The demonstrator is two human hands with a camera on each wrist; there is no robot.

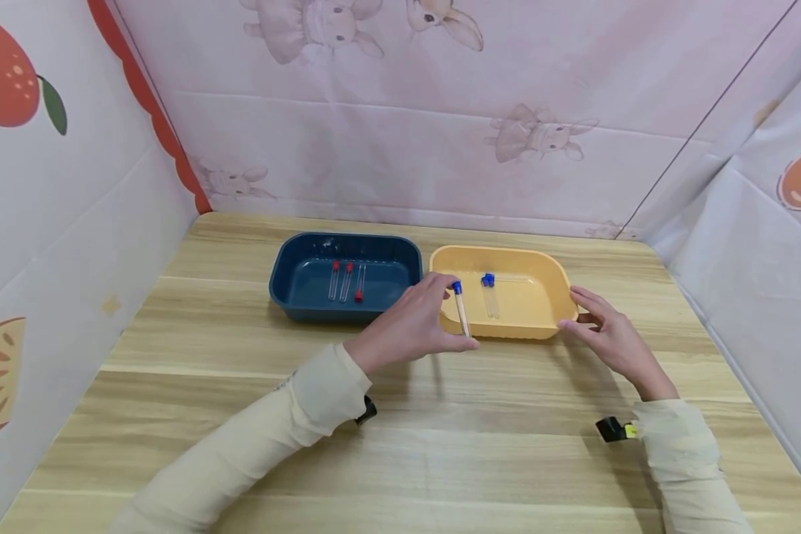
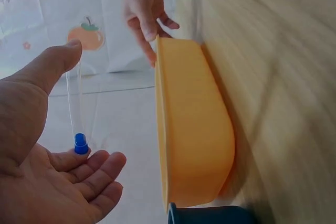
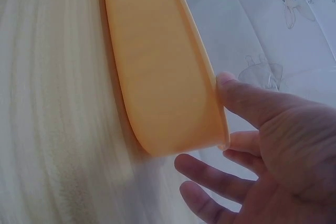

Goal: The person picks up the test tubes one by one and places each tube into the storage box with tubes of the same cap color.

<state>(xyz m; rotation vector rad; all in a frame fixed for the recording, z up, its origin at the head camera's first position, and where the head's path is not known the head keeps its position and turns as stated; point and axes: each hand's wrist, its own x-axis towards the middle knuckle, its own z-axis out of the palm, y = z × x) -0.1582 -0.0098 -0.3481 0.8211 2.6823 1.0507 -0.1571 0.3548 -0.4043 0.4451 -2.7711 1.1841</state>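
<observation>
My left hand [image 1: 410, 319] pinches a clear test tube with a blue cap [image 1: 462, 308] lengthwise between thumb and a fingertip. In the head view its capped end points away from me, over the near left side of the yellow tray [image 1: 547, 326]. The left wrist view shows the blue cap [image 2: 80, 144] against a finger and the thumb at the other end. Several blue-capped tubes [image 1: 491, 300] lie in the yellow tray, one of them crosswise. My right hand [image 1: 610, 341] holds that tray's right near corner, thumb and index finger at the rim [image 3: 223, 124].
A dark blue tray [image 1: 343, 315] stands left of the yellow one, with red-capped tubes [image 1: 347, 282] lying in it; one points the opposite way. Both trays are on a wood-grain table [image 1: 480, 445]. Printed cloth walls [image 1: 374, 141] close off the back and sides.
</observation>
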